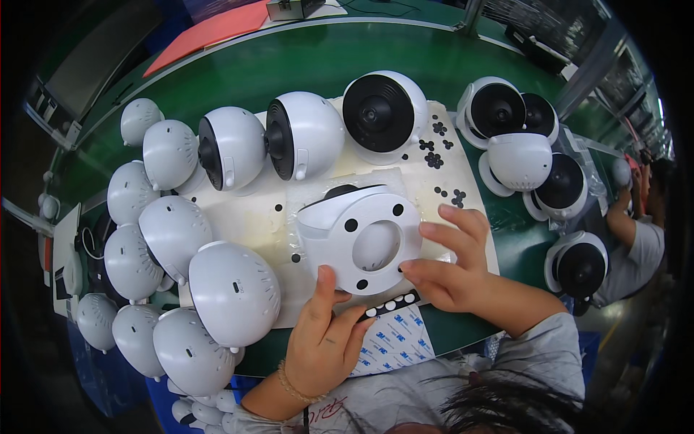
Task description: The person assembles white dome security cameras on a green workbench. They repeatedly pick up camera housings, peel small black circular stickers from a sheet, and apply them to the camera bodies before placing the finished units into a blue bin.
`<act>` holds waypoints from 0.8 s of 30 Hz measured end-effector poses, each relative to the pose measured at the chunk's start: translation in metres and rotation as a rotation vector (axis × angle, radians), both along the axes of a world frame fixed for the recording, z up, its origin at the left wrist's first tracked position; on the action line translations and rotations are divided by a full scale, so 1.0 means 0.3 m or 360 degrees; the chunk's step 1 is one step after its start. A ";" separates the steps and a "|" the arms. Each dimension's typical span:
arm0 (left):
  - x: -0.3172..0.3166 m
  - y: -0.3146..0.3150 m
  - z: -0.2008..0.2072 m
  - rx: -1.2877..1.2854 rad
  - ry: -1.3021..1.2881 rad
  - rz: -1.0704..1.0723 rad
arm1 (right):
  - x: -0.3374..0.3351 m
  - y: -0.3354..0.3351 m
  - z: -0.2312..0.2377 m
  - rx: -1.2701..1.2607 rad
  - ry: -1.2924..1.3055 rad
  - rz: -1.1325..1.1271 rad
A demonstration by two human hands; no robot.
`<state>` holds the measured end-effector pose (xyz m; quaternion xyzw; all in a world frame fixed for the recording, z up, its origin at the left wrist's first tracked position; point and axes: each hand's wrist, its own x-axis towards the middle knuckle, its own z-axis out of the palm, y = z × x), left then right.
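A white camera with a round ring base [340, 249] lies in front of me with the base turned up. Black round pads [351, 226] sit on the ring around its central hole. My left hand [318, 329] pinches a black strip with white round spots [391, 305] just below the base, while its thumb rests at the ring's lower left. With fingers spread, my right hand [455, 264] reaches in from the right, one fingertip pressing the ring's right edge, where a black pad is partly covered.
White cameras [235, 293] stand in rows at the left, more [383, 116] along the back and another group [519, 160] at the right. Loose black pads [434, 160] dot the pale board [271, 224]. Printed backing paper [394, 343] lies near me. Another person [636, 246] is at far right.
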<state>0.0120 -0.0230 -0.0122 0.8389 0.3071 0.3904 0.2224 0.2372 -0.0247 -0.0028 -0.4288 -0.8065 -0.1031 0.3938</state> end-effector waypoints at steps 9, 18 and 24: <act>0.001 0.003 0.000 0.0024 0.0025 0.0035 | -0.014 -0.029 0.019 -0.0568 0.0608 -0.0083; -0.019 0.007 0.026 0.0210 0.0155 -0.0072 | 0.007 0.008 0.091 -0.1649 0.1730 0.0613; -0.029 -0.005 0.024 0.0022 0.0058 -0.0064 | 0.125 0.153 0.291 -0.0272 0.1770 0.0277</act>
